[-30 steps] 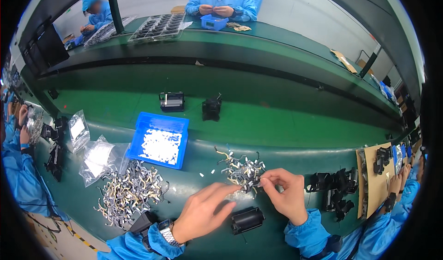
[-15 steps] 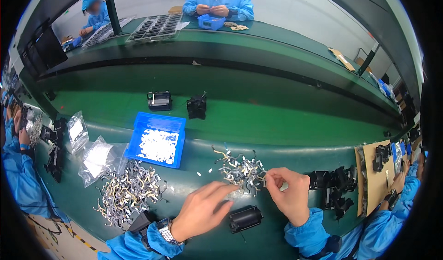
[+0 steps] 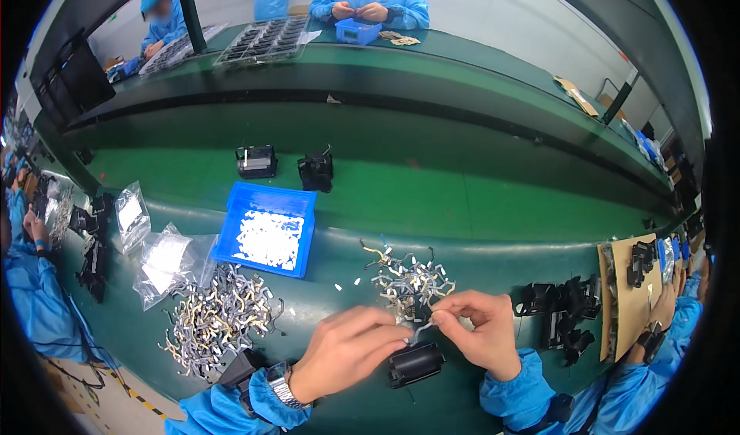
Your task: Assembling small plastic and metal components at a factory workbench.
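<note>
A short grey cable (image 3: 421, 332) spans the narrow gap between the two hands, its long axis slanting from the right fingertips, farther from the body, down to the left fingertips, nearer it. The right hand (image 3: 484, 333) pinches its upper end between thumb and forefinger; the left hand (image 3: 351, 354) has thumb and fingers drawn together at the lower end, though I cannot tell whether they grip it. Just on the body side of that cable, on the bench (image 3: 347, 412), lies a black housing (image 3: 416, 365) — long axis roughly crosswise, right end a little farther away — and the left fingertips are the nearer to it. The small cable pile (image 3: 408, 277) lies just beyond both hands. Half a second ago the right fingertips were at that pile's right edge and the left thumb stood apart from its fingers; now the right ones are lower and closer to the left — and the left ones have closed up.
</note>
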`<act>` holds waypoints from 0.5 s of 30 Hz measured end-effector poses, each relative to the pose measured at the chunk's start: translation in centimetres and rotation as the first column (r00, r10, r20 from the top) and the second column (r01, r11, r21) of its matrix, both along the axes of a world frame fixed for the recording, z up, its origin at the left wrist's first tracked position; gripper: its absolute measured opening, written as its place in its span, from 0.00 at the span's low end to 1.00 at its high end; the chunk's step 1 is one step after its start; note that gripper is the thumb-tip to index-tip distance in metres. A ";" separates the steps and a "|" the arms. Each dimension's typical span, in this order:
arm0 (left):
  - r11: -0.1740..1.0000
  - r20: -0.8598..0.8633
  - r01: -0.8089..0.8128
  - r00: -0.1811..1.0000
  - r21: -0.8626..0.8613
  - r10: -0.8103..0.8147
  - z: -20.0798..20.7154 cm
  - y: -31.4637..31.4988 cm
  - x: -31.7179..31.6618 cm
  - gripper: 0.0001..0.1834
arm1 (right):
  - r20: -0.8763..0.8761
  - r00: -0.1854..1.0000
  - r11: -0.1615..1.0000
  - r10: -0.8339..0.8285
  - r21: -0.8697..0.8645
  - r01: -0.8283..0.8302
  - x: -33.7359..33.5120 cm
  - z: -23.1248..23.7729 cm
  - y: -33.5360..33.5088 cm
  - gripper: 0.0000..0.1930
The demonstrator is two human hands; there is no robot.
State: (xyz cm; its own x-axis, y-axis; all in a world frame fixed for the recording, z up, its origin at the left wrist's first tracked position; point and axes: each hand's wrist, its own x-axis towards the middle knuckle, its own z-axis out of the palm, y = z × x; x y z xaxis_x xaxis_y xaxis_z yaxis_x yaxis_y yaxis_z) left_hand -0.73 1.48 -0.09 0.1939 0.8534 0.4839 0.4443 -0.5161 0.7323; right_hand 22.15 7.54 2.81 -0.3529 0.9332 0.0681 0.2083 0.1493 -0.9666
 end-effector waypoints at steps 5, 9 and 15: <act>1.000 -0.031 -0.015 0.999 0.016 0.015 0.4 -0.1 -0.1 0.10 | 0.026 1.000 0.999 0.008 -0.037 -0.007 -0.3 0.4 -0.1 0.07; 0.999 -0.011 -0.045 0.999 0.025 0.045 0.3 -0.2 -0.2 0.12 | -0.071 0.997 0.983 -0.024 -0.185 0.011 -0.7 1.0 -0.4 0.09; 0.957 -0.202 -0.152 0.958 0.246 0.204 0.9 -0.7 -0.2 0.15 | 0.192 0.964 0.977 0.182 0.079 -0.200 -0.4 0.6 -0.7 0.18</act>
